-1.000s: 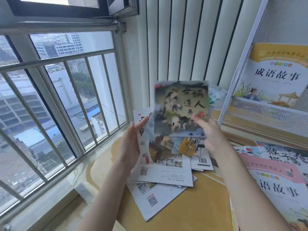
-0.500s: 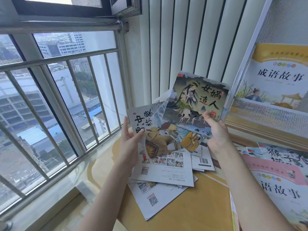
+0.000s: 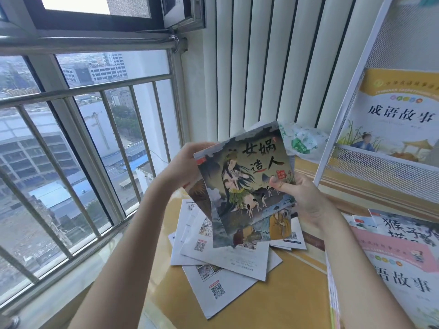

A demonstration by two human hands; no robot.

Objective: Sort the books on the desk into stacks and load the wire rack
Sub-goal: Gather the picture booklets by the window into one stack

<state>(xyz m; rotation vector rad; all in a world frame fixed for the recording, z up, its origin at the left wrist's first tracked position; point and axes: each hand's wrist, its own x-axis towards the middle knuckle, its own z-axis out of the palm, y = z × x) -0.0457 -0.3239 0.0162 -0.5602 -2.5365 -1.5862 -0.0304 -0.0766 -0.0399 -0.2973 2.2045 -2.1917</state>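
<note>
Head view shows your two hands raised above the yellow desk point(image 3: 297, 288), sharing a small fan of thin picture books. Your right hand point(image 3: 306, 200) pinches the front picture book point(image 3: 247, 176), thumb pressed on the cover near its right edge and fingers curled behind it; the cover shows a long-haired figure and large black characters, and it tilts with its top leaning away to the right. Your left hand point(image 3: 185, 167) grips the upper left corner of the same fan, fingers wrapped round behind, so only the back of the hand shows. Just under the front cover, between your hands, a second book point(image 3: 273, 224) with a figure in a yellow robe peeks out at the bottom, and a brown-toned cover edge point(image 3: 199, 198) shows below your left hand.

Directly beneath both hands, a loose heap of white back covers point(image 3: 223, 264) with QR codes lies on the desk, overlapping at different angles. To the right of your right forearm lies a stack of larger books point(image 3: 403, 269), the top one pink and white, with another cover point(image 3: 403, 229) bearing brush characters beyond it. Beyond your right hand stands the white wire rack point(image 3: 380, 167), its mesh shelf holding an upright orange-and-white book point(image 3: 399, 115). Left of your left hand are the window bars point(image 3: 71, 138); beyond both hands hang vertical blinds point(image 3: 273, 67).
</note>
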